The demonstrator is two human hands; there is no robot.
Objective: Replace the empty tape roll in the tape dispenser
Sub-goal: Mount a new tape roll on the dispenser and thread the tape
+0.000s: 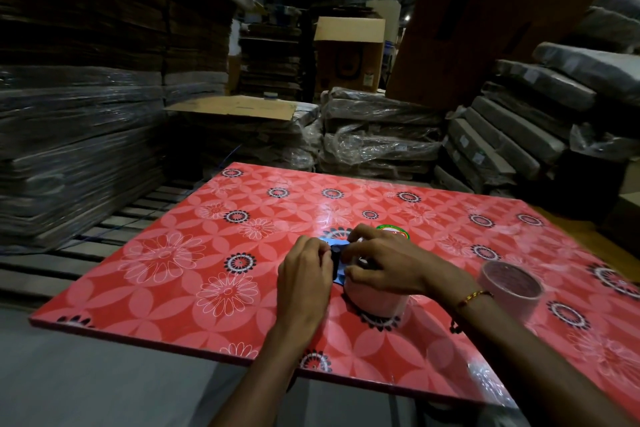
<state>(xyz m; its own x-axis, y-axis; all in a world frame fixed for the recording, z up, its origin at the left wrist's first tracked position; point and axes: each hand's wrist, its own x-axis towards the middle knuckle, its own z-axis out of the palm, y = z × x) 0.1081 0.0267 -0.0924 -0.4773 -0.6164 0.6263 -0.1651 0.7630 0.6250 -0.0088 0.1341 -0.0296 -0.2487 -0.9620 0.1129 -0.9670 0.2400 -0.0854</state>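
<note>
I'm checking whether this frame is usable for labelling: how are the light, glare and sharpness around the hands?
Head view: dim warehouse, bright ceiling lamps; glare streaks on the glossy red table; wide-angle bending at the edges; left hand and right hand are fairly sharp, but they hide most of the blue tape dispenser; the spare tape roll is slightly soft.

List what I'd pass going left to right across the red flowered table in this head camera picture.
Left hand → blue tape dispenser → right hand over a tape roll → round green-rimmed sticker, farther back → second tape roll standing alone, all on the table.
</note>
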